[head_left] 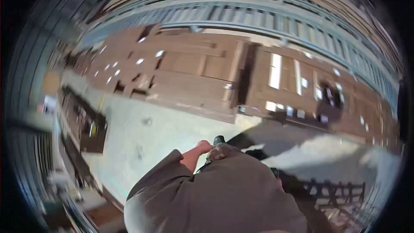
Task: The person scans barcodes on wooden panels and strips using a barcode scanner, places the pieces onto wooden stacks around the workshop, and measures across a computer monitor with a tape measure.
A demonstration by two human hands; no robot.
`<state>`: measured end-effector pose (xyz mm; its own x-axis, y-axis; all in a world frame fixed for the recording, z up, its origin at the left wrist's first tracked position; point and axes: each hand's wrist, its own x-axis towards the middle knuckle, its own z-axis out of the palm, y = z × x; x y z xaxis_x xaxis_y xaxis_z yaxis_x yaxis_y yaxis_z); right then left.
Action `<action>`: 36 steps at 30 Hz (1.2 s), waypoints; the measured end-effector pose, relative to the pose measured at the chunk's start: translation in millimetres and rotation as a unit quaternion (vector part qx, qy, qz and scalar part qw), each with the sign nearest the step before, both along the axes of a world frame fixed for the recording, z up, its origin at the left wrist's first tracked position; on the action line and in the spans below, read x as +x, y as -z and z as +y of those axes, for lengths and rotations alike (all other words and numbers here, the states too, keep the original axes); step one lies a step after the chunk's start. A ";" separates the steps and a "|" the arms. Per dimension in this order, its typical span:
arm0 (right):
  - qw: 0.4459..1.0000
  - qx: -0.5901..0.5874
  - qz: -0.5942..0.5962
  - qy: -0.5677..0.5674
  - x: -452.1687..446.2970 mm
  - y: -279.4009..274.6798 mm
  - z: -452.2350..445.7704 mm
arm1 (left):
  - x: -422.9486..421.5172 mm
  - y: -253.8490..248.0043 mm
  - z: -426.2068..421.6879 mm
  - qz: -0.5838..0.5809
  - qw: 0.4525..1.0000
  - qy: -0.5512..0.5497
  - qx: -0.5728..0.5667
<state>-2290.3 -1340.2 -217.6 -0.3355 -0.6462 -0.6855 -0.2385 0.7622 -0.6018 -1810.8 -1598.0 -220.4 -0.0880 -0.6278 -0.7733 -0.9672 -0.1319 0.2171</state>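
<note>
Brown cartons [185,62] stand between left hand [204,147] and roller conveyor [211,14]

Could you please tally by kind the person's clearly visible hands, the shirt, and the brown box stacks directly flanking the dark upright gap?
Hands: 1, the left hand
Shirts: 1, the brown shirt
Stacks: 2, the stack left of the gap and the stack right of it
Total: 4

The left hand [204,146] is blurred, its finger pose obscured; the right hand is hidden from view. Beyond the left hand, white patches [275,71] on brown stacks [185,62] are smeared — too indistinct to be identified.
</note>
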 end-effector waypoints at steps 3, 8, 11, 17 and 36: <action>0.996 0.076 -0.019 -0.049 25.3 -3.9 -47.4 | 24.8 -56.7 17.7 0.102 0.969 -0.191 0.116; 0.986 0.116 -0.024 -0.120 123.2 -15.1 -152.0 | 121.6 -47.7 62.7 0.113 0.951 -0.286 -0.023; 0.977 0.113 -0.033 -0.178 199.9 -24.1 -206.1 | 213.3 10.0 103.3 0.157 0.921 -0.354 -0.038; 0.952 0.033 -0.171 -0.252 376.2 -54.7 -313.9 | 407.0 -16.8 142.0 0.008 0.873 -0.487 -0.009; 0.697 0.153 0.020 -0.700 814.6 0.3 -552.8 | 386.9 48.8 290.4 0.079 0.711 -0.698 0.004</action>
